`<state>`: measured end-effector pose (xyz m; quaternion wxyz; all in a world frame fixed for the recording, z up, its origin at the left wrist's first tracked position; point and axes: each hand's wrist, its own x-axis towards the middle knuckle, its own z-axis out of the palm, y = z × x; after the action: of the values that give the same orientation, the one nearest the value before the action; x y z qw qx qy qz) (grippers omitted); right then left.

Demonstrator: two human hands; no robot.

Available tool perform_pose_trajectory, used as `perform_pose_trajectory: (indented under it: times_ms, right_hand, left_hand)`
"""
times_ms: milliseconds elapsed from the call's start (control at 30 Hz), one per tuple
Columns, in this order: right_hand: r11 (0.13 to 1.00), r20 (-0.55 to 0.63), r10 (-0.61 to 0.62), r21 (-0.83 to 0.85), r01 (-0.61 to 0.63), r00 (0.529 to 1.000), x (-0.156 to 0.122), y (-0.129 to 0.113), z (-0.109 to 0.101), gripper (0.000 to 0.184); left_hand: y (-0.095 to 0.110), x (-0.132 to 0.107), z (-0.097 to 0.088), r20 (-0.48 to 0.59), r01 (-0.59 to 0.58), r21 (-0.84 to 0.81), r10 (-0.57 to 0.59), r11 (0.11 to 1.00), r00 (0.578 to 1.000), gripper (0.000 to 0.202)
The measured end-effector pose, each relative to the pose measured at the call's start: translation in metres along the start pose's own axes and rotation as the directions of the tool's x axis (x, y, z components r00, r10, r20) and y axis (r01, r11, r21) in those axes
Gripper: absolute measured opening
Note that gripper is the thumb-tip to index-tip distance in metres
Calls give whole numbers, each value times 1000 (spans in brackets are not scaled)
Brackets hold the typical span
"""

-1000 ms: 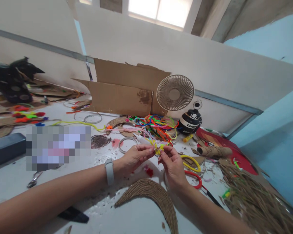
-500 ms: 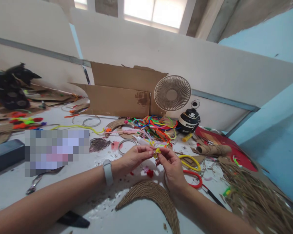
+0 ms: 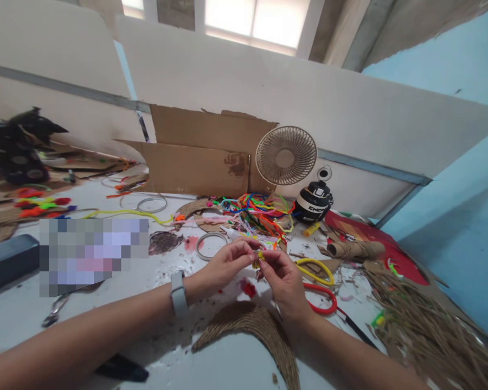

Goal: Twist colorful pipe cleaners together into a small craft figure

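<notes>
My left hand (image 3: 223,265) and my right hand (image 3: 282,281) meet above the white table (image 3: 228,363), both pinching a small yellow pipe-cleaner piece (image 3: 258,259) between their fingertips. A grey band sits on my left wrist (image 3: 178,293). Just below the hands lies a curved brown woven arc (image 3: 254,325). A small red scrap (image 3: 249,288) rests on the table between the hands. Behind them is a tangled heap of coloured pipe cleaners (image 3: 260,211).
Red-handled scissors (image 3: 323,298) and a yellow loop (image 3: 315,271) lie right of my right hand. A small fan (image 3: 286,155), a black helmet-shaped object (image 3: 314,203), cardboard sheets (image 3: 195,157), metal rings (image 3: 206,245), and straw-like strips (image 3: 423,330) crowd the table.
Both hands have come slightly down and nearer to me, and the yellow piece looks more tightly bunched between the fingertips. The camera has shifted a little.
</notes>
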<state>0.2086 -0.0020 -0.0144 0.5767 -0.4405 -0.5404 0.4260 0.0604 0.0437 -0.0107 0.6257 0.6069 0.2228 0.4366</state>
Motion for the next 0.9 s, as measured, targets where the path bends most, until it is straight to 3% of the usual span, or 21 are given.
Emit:
perform_pose_trajectory:
  times_ms: [267,567,733,800,900]
  right_hand:
    - [985,2,-77,-154,77,997,-2,3,-3,15]
    - [996,10,-48,-74,49,999,-1,-1,-1,12]
    - [1000,-41,-18,19,19,999,4,-4,-2,13]
    - [1000,-63,-13,20,15,998,6,-6,-2,15]
    - [1000,-104,4,17,-2,995,7,-8,-2,17]
  left_hand:
    - [0,-2,2,49,-48,64,45,997,998,26]
    - [-5,-1,0,64,-73,71,68,995,996,23]
    - [-6,5,-5,-12,-122,186,126,975,992,22]
    - [-7,6,-7,-47,-76,149,84,986,995,21]
    - [-9,6,-7,6,149,-112,-149,983,989,23]
